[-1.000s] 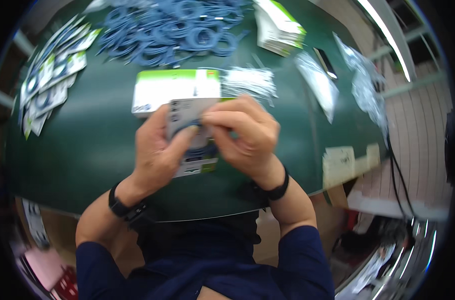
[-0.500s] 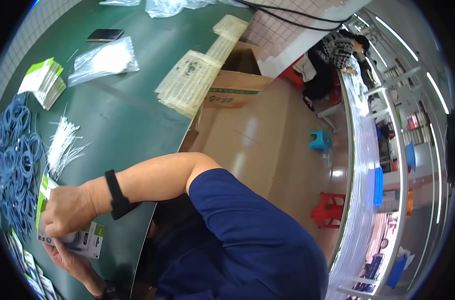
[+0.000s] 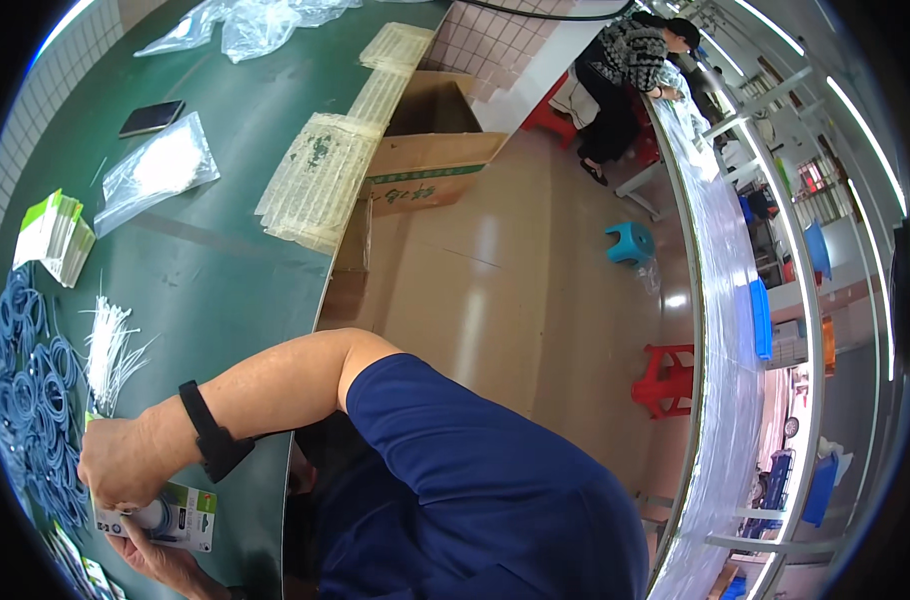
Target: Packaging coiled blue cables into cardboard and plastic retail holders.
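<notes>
The white-and-green card [image 3: 196, 521] sits at 8 o'clock in the view, gripped between the fingers of the left hand [image 3: 163, 563]. The right hand [image 3: 127, 467] covers part of it; its fingertips are hidden, so their state cannot be told, nor can this unit's exact stage. From the card, a row of cards [image 3: 94, 573] at 8 o'clock appears finished. Work evidently remains: loose blue cable coils [image 3: 51, 396] lie at 10 o'clock, white ties [image 3: 109, 352] at 11 o'clock and, beyond, a card stack [image 3: 51, 234] also at 11 o'clock.

Bright tube lights [image 3: 871, 140] glare amid dark-rimmed fisheye distortion.
</notes>
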`<state>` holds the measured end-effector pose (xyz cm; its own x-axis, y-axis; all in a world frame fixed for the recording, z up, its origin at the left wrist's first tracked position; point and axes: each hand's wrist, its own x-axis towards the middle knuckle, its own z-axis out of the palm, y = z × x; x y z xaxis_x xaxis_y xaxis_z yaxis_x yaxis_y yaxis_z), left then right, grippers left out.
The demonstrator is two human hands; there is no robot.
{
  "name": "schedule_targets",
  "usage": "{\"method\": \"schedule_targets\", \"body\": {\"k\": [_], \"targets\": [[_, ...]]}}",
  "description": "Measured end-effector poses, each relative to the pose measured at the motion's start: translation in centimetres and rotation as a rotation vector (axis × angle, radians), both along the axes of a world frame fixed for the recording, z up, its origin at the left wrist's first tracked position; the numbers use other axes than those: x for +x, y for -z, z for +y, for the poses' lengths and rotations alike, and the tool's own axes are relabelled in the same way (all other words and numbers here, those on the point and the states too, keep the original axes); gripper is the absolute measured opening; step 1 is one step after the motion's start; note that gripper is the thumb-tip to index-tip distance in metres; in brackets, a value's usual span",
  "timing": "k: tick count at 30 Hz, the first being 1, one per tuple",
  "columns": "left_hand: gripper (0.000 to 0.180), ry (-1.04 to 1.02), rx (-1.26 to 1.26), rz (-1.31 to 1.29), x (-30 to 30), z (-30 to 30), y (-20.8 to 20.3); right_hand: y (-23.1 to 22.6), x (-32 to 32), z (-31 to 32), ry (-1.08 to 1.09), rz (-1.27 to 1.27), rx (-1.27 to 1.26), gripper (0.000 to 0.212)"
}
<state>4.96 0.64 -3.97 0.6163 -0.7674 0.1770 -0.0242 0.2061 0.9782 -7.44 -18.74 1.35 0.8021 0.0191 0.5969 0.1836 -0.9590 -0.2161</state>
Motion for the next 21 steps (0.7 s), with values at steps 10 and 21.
{"method": "schedule_targets", "body": {"k": [10,21], "targets": [[0.041,0.022,0.033,-0.039,-1.9,0.1,-1.7,-2.4,-3.2,-6.7,-0.249,-0.045,1.077,0.019],[0.045,-0.061,-0.034,-0.332,-3.3,-0.6,-2.9,2.0,0.0,-2.9,-0.531,0.425,1.69,0.029]]}}
